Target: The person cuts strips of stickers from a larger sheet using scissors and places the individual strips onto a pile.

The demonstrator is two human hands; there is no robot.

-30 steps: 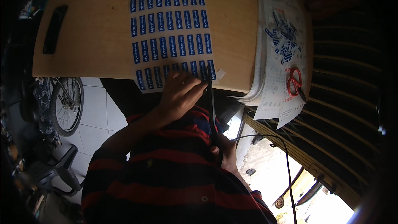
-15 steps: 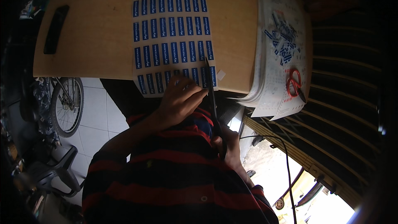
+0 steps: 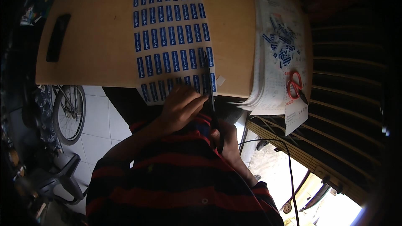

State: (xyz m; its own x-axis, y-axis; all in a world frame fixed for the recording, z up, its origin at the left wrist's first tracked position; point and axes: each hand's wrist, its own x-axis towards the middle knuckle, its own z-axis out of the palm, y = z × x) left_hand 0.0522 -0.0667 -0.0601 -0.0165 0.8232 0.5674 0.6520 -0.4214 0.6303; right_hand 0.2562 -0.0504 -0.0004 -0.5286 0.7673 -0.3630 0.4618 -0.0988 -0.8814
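Observation:
A long sheet of small blue labels (image 3: 171, 37) lies on the wooden table (image 3: 98, 37), its near end reaching past the front edge. My left hand (image 3: 181, 105) holds this near end, closed with thumb and fingers pressed together. Beside those fingertips, dark-bladed scissors (image 3: 210, 90) point away from me, along the sheet's right-hand columns. My right hand (image 3: 227, 141) is wrapped round the scissors' handles, below the table edge. A small pale paper scrap (image 3: 220, 80) rests just right of the blades.
On the right, a stack of printed papers (image 3: 268, 79) carries a pile of cut blue labels (image 3: 282, 44) and red-handled scissors (image 3: 295, 84). A dark flat object (image 3: 57, 37) lies at the table's left. A bicycle wheel (image 3: 69, 115) and dark chair (image 3: 63, 180) stand left.
The view has shifted slightly. My right hand has moved forward with the scissors, whose tip now reaches farther up the sheet. My left hand keeps its hold.

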